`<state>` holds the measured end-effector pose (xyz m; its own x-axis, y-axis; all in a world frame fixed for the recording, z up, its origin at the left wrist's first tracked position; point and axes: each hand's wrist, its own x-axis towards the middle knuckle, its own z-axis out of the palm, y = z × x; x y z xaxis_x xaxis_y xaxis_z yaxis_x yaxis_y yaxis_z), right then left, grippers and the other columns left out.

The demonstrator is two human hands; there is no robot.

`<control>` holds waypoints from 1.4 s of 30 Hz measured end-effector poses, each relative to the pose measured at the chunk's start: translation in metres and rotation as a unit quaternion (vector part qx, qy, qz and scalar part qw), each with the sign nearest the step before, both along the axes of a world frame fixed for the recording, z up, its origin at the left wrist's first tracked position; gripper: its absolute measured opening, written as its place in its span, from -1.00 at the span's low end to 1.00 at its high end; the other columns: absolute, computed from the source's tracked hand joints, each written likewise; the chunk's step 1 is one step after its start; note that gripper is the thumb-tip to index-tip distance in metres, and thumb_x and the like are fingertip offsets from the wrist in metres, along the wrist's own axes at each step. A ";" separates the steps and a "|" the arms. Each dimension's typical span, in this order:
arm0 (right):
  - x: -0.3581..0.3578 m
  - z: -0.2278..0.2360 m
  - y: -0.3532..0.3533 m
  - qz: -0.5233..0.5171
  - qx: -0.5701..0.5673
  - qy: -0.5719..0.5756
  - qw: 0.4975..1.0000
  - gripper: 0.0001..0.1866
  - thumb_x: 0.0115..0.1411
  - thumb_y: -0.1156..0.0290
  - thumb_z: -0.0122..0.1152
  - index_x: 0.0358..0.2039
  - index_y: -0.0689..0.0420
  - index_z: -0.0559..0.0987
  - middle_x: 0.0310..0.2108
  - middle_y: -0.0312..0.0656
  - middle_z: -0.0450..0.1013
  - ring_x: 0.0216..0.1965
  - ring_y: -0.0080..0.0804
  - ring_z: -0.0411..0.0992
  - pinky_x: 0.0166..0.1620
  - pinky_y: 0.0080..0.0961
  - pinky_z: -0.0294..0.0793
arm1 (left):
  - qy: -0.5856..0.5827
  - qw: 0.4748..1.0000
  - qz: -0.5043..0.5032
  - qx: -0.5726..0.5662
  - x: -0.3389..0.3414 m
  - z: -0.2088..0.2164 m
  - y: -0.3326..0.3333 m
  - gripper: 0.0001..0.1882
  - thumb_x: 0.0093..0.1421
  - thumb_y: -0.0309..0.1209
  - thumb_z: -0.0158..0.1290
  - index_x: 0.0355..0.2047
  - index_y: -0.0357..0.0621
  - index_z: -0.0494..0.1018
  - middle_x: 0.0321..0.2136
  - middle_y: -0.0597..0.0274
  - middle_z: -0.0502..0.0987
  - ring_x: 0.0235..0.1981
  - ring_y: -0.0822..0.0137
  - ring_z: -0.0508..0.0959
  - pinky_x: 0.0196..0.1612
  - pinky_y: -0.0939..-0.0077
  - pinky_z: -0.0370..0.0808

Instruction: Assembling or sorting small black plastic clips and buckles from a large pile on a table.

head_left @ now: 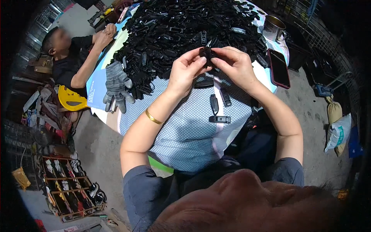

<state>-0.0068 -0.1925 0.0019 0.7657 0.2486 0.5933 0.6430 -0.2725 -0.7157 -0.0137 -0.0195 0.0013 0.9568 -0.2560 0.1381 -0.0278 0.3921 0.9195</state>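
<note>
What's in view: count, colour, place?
Held piece: one, black, upper middle
Cloth: one, bluish, on table
Piled pieces: uncountable, mostly black, far side
Loose pieces: four, black, cloth's middle
Glove: at least one, grey, table's left
Phone: one, dark, table's right
Mug: one, silver, beyond phone
Plastic item: one, yellow, left
Coworker: one, dark top, left
Rack: one, brown, lower left
Sacks: two, tan, white, right
Clutter: uncountable, mixed, edges
Bracelet: one, gold, left forearm
Left hand: one, bare, on piece
Right hand: one, bare, on piece

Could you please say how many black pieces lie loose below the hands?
4: an upper piece just below the left hand and right hand, a left piece and a right piece side by side lower down, and a bottom piece lying crosswise. The hands may hide more.
</note>
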 end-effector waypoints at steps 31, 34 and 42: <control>-0.007 0.009 0.005 0.073 -0.076 0.114 0.988 -0.66 0.00 0.28 0.24 -0.30 0.28 0.51 -0.53 -0.12 0.45 -0.54 -0.45 0.41 -0.48 -0.57 0.38 | -0.107 0.993 0.010 0.045 0.003 0.004 0.011 -0.78 0.10 -0.55 0.03 -0.20 -0.26 0.48 -0.30 0.20 0.54 -0.28 0.44 0.50 -0.18 0.62 0.43; -0.009 0.002 0.009 0.015 -0.115 -0.051 0.992 -0.74 0.01 0.35 0.23 -0.35 0.29 0.53 -0.58 -0.13 0.43 -0.59 -0.45 0.38 -0.51 -0.57 0.34 | -0.148 0.986 0.007 0.072 0.002 0.006 0.012 -0.79 0.09 -0.56 0.03 -0.23 -0.26 0.50 -0.29 0.20 0.53 -0.28 0.45 0.50 -0.19 0.63 0.43; 0.020 0.020 -0.018 0.122 -0.128 0.063 0.982 -0.61 0.06 0.31 0.20 -0.13 0.26 0.48 -0.39 -0.24 0.50 -0.41 -0.59 0.43 -0.36 -0.64 0.42 | -0.129 0.963 0.009 0.237 0.011 0.025 0.020 -0.75 0.10 -0.48 0.04 -0.20 -0.31 0.47 -0.34 0.19 0.56 -0.33 0.49 0.52 -0.19 0.65 0.44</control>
<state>0.0135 -0.2107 0.0215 0.7286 0.5618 0.3919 0.6221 -0.3033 -0.7218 -0.0030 0.0009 0.0264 0.9111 -0.3319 0.2446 -0.2830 -0.0720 0.9564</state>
